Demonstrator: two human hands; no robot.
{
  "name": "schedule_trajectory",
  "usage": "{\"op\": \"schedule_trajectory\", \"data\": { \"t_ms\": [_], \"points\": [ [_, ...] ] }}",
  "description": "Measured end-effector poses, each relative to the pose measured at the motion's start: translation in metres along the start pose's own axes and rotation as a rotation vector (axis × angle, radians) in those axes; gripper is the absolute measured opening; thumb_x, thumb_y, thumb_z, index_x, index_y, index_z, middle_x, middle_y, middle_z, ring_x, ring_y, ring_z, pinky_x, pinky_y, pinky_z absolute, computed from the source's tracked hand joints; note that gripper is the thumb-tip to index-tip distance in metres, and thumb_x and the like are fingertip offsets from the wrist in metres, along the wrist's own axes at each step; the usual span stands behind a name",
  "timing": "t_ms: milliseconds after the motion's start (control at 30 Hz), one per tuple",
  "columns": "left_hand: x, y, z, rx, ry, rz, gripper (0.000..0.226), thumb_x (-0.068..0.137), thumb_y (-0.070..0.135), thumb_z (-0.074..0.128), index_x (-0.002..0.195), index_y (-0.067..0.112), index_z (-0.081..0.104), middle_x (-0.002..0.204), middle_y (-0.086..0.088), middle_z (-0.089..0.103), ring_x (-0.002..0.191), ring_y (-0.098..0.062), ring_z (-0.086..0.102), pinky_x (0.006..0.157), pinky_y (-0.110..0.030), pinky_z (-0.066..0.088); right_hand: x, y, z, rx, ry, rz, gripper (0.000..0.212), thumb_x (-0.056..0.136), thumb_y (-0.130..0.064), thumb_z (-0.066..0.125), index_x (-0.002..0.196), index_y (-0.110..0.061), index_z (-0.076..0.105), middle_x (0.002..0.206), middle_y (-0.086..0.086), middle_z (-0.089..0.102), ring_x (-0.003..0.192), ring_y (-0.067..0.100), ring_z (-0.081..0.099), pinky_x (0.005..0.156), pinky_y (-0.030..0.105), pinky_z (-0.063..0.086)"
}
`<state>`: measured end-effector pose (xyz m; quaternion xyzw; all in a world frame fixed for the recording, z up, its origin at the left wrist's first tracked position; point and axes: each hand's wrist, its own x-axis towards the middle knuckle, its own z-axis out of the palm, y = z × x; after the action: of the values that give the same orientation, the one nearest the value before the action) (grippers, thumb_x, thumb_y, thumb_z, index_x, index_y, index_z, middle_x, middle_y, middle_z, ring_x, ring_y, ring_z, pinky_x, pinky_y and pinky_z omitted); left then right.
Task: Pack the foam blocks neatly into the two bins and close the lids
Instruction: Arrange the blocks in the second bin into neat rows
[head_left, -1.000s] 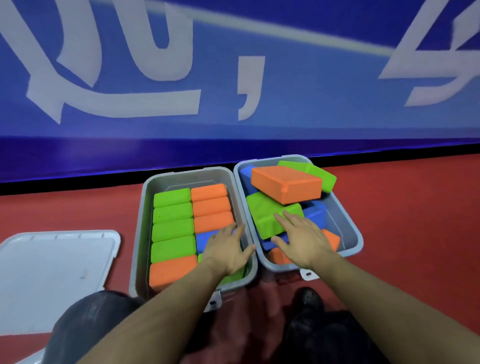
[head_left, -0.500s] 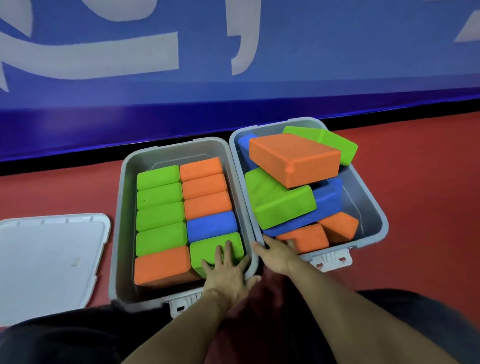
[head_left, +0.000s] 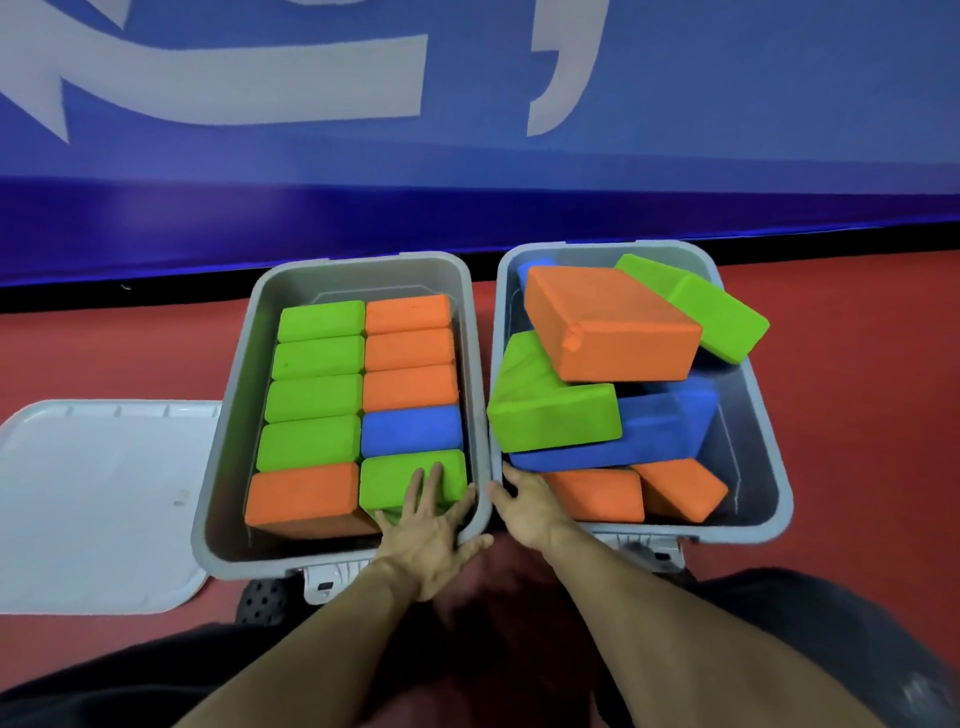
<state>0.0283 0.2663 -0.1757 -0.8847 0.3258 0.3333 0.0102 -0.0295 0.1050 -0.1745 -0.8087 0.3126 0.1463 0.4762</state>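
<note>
Two open grey bins stand side by side on the red floor. The left bin (head_left: 228, 415) holds green, orange and blue foam blocks in two neat rows. My left hand (head_left: 431, 525) lies at its near right corner, fingers straight on a green block (head_left: 400, 480). In the right bin (head_left: 771, 447) the blocks lie jumbled: a big orange block (head_left: 613, 322) on top, a green block (head_left: 550, 410) and a blue block (head_left: 665, 426) under it, another green one (head_left: 717, 312) over the far rim. My right hand (head_left: 532, 512) hooks over this bin's near left corner, its fingertips hidden inside.
A white lid (head_left: 93, 493) lies flat on the floor left of the left bin. A blue wall with pale lettering (head_left: 467, 156) rises just behind both bins. Red floor (head_left: 857, 389) stretches to the right. My dark-clad legs fill the bottom edge.
Both hands drew back to the near ends of the bins. The right hand left the green block in the right bin. The view moved closer and lower.
</note>
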Motion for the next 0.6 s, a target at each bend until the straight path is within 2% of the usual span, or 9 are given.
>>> {"op": "schedule_trajectory", "data": {
  "t_ms": [100, 167, 267, 333, 367, 433, 467, 533, 600],
  "points": [
    [-0.003, -0.018, -0.004, 0.005, 0.005, 0.007, 0.086, 0.082, 0.087, 0.020, 0.156, 0.049, -0.003, 0.163, 0.002, -0.029, 0.149, -0.023, -0.031, 0.110, -0.080, 0.011, 0.002, -0.007, 0.015, 0.025, -0.004, -0.034, 0.038, 0.096, -0.036, 0.056, 0.129, -0.020, 0.067, 0.128, 0.002, 0.068, 0.121, 0.022, 0.061, 0.107, 0.041, 0.046],
    [-0.007, -0.029, -0.006, 0.014, 0.003, 0.016, 0.090, 0.075, 0.089, 0.013, 0.155, 0.050, -0.004, 0.163, 0.003, -0.029, 0.149, -0.023, -0.030, 0.110, -0.078, 0.011, 0.005, -0.008, 0.023, 0.063, -0.021, -0.052, 0.041, 0.091, -0.044, 0.057, 0.123, -0.022, 0.070, 0.120, -0.004, 0.071, 0.115, 0.016, 0.063, 0.105, 0.041, 0.048],
    [-0.010, -0.045, -0.010, 0.007, 0.035, 0.022, 0.083, 0.083, 0.085, 0.021, 0.155, 0.051, -0.003, 0.164, 0.004, -0.028, 0.150, -0.022, -0.029, 0.111, -0.077, 0.014, 0.010, -0.007, 0.029, 0.114, -0.075, -0.106, 0.052, 0.083, -0.053, 0.056, 0.123, -0.023, 0.071, 0.119, -0.011, 0.072, 0.116, 0.007, 0.063, 0.106, 0.038, 0.048],
    [-0.011, -0.054, -0.011, -0.006, 0.050, 0.018, 0.078, 0.088, 0.081, 0.027, 0.154, 0.053, -0.004, 0.164, 0.005, -0.026, 0.151, -0.021, -0.027, 0.112, -0.076, 0.015, 0.001, -0.018, 0.026, 0.118, -0.101, -0.116, 0.047, 0.085, -0.046, 0.063, 0.125, -0.022, 0.070, 0.125, -0.014, 0.069, 0.121, 0.001, 0.060, 0.108, 0.031, 0.047],
    [-0.012, -0.059, -0.012, -0.004, 0.054, 0.013, 0.078, 0.089, 0.080, 0.029, 0.154, 0.054, -0.004, 0.164, 0.006, -0.025, 0.151, -0.020, -0.026, 0.113, -0.075, 0.014, -0.003, -0.024, 0.024, 0.108, -0.107, -0.115, 0.042, 0.090, -0.037, 0.066, 0.127, -0.018, 0.069, 0.130, -0.014, 0.065, 0.123, 0.000, 0.056, 0.106, 0.022, 0.046],
    [-0.016, -0.065, -0.013, 0.003, 0.042, 0.000, 0.078, 0.088, 0.080, 0.030, 0.153, 0.056, -0.005, 0.165, 0.007, -0.024, 0.151, -0.019, -0.024, 0.113, -0.075, 0.013, -0.008, -0.028, 0.023, 0.131, -0.152, -0.126, 0.038, 0.096, -0.012, 0.066, 0.133, -0.006, 0.063, 0.127, -0.015, 0.057, 0.123, 0.000, 0.049, 0.093, 0.002, 0.041],
    [-0.017, -0.067, -0.013, 0.003, 0.035, -0.003, 0.078, 0.088, 0.080, 0.031, 0.152, 0.057, -0.006, 0.165, 0.008, -0.024, 0.151, -0.019, -0.024, 0.113, -0.075, 0.013, -0.010, -0.028, 0.023, 0.149, -0.161, -0.142, 0.040, 0.096, -0.006, 0.065, 0.135, -0.003, 0.060, 0.123, -0.015, 0.055, 0.122, 0.001, 0.047, 0.088, -0.002, 0.039],
    [-0.017, -0.068, -0.015, -0.011, 0.023, -0.002, 0.079, 0.088, 0.080, 0.034, 0.152, 0.058, -0.006, 0.164, 0.009, -0.024, 0.151, -0.019, -0.025, 0.112, -0.076, 0.014, -0.009, -0.028, 0.023, 0.166, -0.142, -0.154, 0.042, 0.096, -0.009, 0.066, 0.138, -0.003, 0.058, 0.129, -0.013, 0.056, 0.122, 0.001, 0.047, 0.092, 0.002, 0.038],
    [-0.017, -0.066, -0.018, -0.044, 0.003, -0.009, 0.079, 0.088, 0.079, 0.037, 0.152, 0.058, -0.005, 0.164, 0.011, -0.025, 0.151, -0.018, -0.025, 0.110, -0.078, 0.017, -0.008, -0.030, 0.024, 0.108, -0.137, -0.178, 0.042, 0.095, -0.022, 0.068, 0.136, -0.013, 0.063, 0.137, -0.007, 0.061, 0.126, 0.003, 0.051, 0.104, 0.018, 0.042]
  ]
}}
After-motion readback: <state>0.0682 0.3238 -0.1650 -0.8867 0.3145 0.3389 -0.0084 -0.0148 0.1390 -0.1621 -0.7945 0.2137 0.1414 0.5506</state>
